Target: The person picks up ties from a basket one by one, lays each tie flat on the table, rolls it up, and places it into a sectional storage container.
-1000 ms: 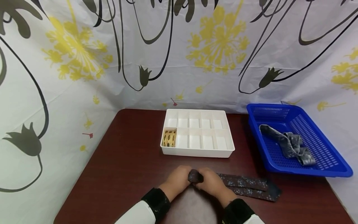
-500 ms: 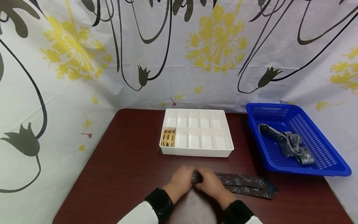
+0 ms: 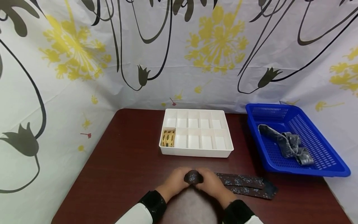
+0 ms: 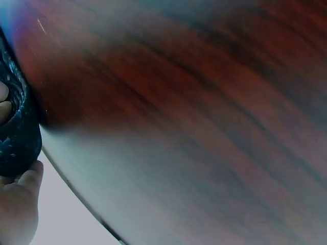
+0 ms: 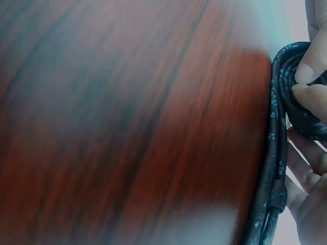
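Observation:
A dark brown necktie with small pale blue flowers [image 3: 243,181] lies folded double on the table, its wide tip to the right. Its left end is wound into a thick roll [image 3: 193,177]. My left hand [image 3: 174,181] grips the roll from the left, and my right hand [image 3: 211,183] holds it from the right, thumbs near each other. In the right wrist view the coil [image 5: 301,115] shows its layers, with fingertips pressed at its centre and the tail running down along the table. The left wrist view catches part of the roll [image 4: 20,145] at its left edge.
Behind the hands stands a white divided box [image 3: 197,152] with a rolled yellow patterned tie [image 3: 168,138] in its front left compartment. At right is a blue basket [image 3: 307,172] holding a crumpled grey tie [image 3: 289,144]. Patterned cloth [image 3: 167,90] hangs behind the brown table [image 3: 126,161].
My left hand shifted right against the roll, then back left, and more of the roll shows between the hands. The tie's tail has slid slightly left. Box and basket stay put.

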### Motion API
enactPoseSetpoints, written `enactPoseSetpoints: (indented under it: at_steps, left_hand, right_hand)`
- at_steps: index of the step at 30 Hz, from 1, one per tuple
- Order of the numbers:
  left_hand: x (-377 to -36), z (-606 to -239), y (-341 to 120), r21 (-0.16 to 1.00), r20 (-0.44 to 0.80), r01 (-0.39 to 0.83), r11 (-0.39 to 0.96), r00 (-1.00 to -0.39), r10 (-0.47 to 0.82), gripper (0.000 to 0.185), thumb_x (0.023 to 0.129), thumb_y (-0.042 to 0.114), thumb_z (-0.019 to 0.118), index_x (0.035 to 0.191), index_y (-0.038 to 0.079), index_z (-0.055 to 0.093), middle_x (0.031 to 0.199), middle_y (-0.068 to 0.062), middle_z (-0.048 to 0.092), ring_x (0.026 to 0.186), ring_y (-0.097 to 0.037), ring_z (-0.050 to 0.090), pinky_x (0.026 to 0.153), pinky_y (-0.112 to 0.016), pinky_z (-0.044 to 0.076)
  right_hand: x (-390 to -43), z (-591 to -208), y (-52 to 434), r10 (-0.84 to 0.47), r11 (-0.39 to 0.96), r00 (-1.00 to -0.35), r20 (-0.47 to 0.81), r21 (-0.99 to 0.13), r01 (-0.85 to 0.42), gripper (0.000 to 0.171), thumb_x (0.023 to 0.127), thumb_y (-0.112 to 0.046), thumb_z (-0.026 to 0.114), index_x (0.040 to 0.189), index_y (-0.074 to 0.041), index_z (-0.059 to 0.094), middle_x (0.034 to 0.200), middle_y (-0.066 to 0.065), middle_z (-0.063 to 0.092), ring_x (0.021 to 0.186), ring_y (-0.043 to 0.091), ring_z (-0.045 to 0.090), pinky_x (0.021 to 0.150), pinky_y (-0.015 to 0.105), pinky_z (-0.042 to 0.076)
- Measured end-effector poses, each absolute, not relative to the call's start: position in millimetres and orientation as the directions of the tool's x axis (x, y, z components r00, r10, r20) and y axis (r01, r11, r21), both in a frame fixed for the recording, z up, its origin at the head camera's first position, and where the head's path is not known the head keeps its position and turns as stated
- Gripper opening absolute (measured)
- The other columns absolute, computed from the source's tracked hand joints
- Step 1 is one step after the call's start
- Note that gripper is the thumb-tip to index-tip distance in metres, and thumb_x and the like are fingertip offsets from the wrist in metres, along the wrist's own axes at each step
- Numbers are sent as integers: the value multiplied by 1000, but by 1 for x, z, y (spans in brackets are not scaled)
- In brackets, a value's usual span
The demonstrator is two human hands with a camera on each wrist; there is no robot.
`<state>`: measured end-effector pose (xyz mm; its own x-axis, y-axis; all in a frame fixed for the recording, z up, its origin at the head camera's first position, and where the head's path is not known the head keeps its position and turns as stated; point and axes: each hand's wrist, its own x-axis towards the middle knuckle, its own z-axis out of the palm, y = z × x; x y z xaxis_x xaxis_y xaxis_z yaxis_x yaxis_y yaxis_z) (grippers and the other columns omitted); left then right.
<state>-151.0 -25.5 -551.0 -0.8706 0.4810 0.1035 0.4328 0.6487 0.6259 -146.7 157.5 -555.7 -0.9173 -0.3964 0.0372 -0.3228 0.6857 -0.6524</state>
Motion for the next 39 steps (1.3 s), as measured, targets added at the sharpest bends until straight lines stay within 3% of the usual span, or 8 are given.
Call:
enactPoseSetpoints:
  at_steps: [6, 15, 22, 25, 30, 34, 39]
  left_hand:
    - [-148, -539, -18, 473, 78, 483, 737, -856, 512, 33, 68, -1, 77, 96, 17, 69, 97, 6, 68, 96, -9, 61, 86, -26, 49]
    - [-144, -526, -3, 345, 36, 438, 830, -890, 455, 25, 71, 2, 77, 85, 19, 66, 89, 6, 68, 88, -9, 63, 76, -25, 51]
    - [-143, -519, 14, 210, -15, 400, 892, -911, 412, 8, 85, 6, 65, 90, 12, 68, 86, -2, 68, 85, -15, 64, 70, -27, 53]
    - [-145, -520, 13, 250, -30, 403, 880, -905, 423, 11, 82, 5, 69, 90, 12, 65, 87, -2, 66, 88, -16, 63, 75, -28, 52]
    - [-151, -535, -3, 498, 16, 399, 770, -892, 452, 28, 70, 2, 76, 86, 15, 57, 84, 4, 60, 85, -11, 58, 79, -27, 49]
    - [-152, -548, -14, 648, 63, 394, 651, -880, 470, 37, 66, 1, 80, 94, 14, 59, 91, 5, 61, 89, -9, 56, 84, -28, 47]
    - [-151, -552, -18, 678, 74, 393, 622, -878, 473, 32, 71, 0, 78, 95, 13, 63, 93, 5, 64, 90, -8, 57, 85, -28, 48]
  right_hand:
    - [-146, -554, 159, -411, 709, -910, 56, -608, -357, 42, 68, -7, 82, 106, -5, 65, 106, 10, 64, 103, 28, 59, 90, 48, 48]
    - [-149, -553, 160, -412, 725, -909, 66, -580, -371, 45, 65, -7, 84, 105, -4, 64, 105, 10, 64, 102, 28, 60, 89, 46, 48]
    - [-144, -549, 161, -359, 727, -933, 37, -615, -304, 53, 67, -4, 82, 115, 2, 61, 114, 17, 63, 109, 35, 58, 94, 51, 46]
    - [-143, -549, 161, -348, 721, -936, 52, -623, -303, 49, 67, -1, 81, 111, 1, 62, 111, 17, 64, 107, 35, 59, 92, 51, 46]
    - [-142, -553, 162, -336, 716, -939, 71, -629, -304, 42, 68, -2, 82, 106, -4, 65, 106, 13, 66, 104, 32, 61, 91, 49, 48]
    - [-142, -556, 164, -322, 708, -945, 62, -646, -284, 44, 68, -3, 81, 109, -3, 65, 109, 13, 66, 106, 31, 61, 92, 49, 47]
    - [-142, -555, 164, -324, 726, -944, 66, -623, -292, 46, 68, -5, 82, 111, -3, 65, 110, 14, 65, 105, 31, 61, 91, 48, 47]
